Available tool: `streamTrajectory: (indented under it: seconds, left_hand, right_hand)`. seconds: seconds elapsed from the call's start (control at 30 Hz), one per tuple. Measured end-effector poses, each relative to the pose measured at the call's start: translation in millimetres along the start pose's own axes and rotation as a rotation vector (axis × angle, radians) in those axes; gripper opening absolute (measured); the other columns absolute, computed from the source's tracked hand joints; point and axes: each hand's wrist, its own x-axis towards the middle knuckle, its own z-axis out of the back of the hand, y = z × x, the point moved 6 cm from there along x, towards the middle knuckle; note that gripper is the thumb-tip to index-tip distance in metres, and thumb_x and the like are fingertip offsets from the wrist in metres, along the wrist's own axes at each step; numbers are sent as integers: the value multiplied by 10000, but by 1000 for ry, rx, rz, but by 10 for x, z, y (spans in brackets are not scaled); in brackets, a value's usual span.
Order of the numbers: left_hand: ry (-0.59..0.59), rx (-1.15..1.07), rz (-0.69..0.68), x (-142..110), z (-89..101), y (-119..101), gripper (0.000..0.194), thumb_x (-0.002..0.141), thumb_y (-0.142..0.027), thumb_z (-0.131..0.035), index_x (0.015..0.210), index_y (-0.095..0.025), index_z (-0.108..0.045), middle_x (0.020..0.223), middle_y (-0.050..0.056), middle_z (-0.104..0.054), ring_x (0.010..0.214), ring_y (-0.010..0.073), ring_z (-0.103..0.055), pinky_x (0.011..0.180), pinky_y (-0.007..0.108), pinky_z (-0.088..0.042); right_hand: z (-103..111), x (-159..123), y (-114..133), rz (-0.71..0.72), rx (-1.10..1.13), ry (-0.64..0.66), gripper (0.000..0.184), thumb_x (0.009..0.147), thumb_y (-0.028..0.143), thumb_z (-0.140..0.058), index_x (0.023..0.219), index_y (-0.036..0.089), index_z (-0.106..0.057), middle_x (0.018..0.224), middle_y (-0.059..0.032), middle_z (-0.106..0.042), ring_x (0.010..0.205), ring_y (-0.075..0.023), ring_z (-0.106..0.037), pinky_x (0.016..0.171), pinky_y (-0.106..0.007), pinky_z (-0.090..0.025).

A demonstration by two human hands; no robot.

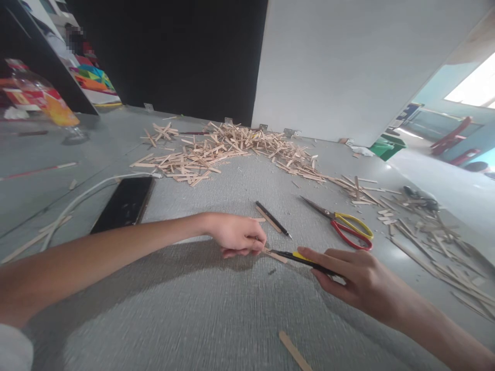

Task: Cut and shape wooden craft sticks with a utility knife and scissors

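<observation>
My left hand rests on the grey table, fingers pinched shut on a small wooden stick. My right hand is closed round a black and yellow utility knife, whose tip meets the stick right beside my left fingers. A black pen and another wooden stick lie just behind my left hand. Red and yellow scissors lie behind my right hand.
A big heap of wooden sticks covers the far middle of the table, with more scattered at right. A black phone with a white cable lies at left, a plastic bottle far left. One stick lies near me.
</observation>
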Motion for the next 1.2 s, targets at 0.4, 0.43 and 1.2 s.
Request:
streamTrajectory:
  seconds: [0.4,0.43,1.2]
  left_hand:
    - [11,27,-22,2,7,-19,253,1048,-225,-437,821,-195,-543,582,-53,-536,370,91,-527,360,173,-400]
    - [8,31,-26,7,7,-18,258,1050,-225,-427,822,-195,-544,576,-53,-536,368,94,-527,355,175,-397]
    - [-85,75,-4,10,-30,-53,228,1010,-190,-465,791,-186,-529,572,-68,-515,349,76,-506,368,169,-374]
  right_hand:
    - [-30,-93,159,24,-206,21,390,1114,226,-425,1493,176,-504,725,20,-634,518,-140,-605,500,-316,-417]
    - [-35,-110,202,44,-266,28,405,1113,215,-419,1508,158,-488,732,16,-630,510,-144,-599,486,-326,-408]
    - [159,309,14,171,-195,300,451,1156,324,-229,1422,240,-583,690,27,-617,561,-144,-618,556,-309,-364]
